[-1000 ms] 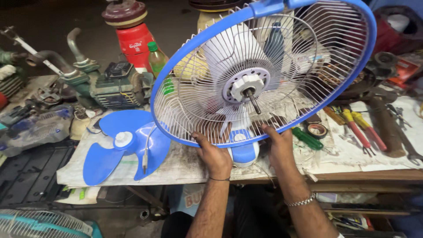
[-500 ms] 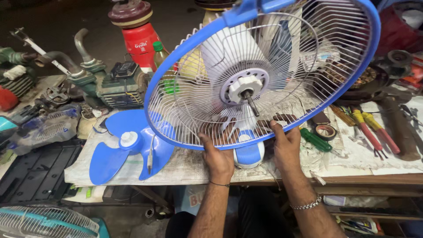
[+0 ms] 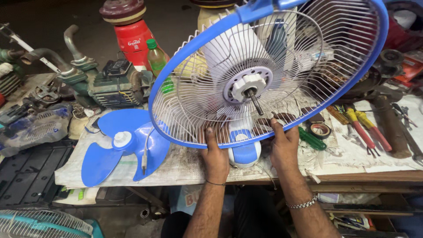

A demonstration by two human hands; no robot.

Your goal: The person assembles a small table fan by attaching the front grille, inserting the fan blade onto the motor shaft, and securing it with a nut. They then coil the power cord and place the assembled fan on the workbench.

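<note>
A table fan with a blue-rimmed white wire rear guard (image 3: 189,57) stands tilted on the workbench, its bare motor shaft (image 3: 254,100) pointing at me. My left hand (image 3: 216,155) grips the lower rim of the guard, thumb over the wires. My right hand (image 3: 284,143) holds the same rim further right, fingers behind the wires. The fan's white and blue base (image 3: 243,152) sits between my hands. A detached blue fan blade (image 3: 119,143) lies flat on the bench to the left, with a screwdriver resting on it.
Screwdrivers with yellow, red and green handles (image 3: 359,125) and a roll of black tape (image 3: 320,130) lie at the right. A green engine (image 3: 116,86), a red cylinder (image 3: 134,39) and a green bottle (image 3: 157,59) stand behind. Another fan guard (image 3: 42,222) sits lower left.
The fan guard has tilted and shifted slightly right and up in view. Both hands keep their grip on its lower rim.
</note>
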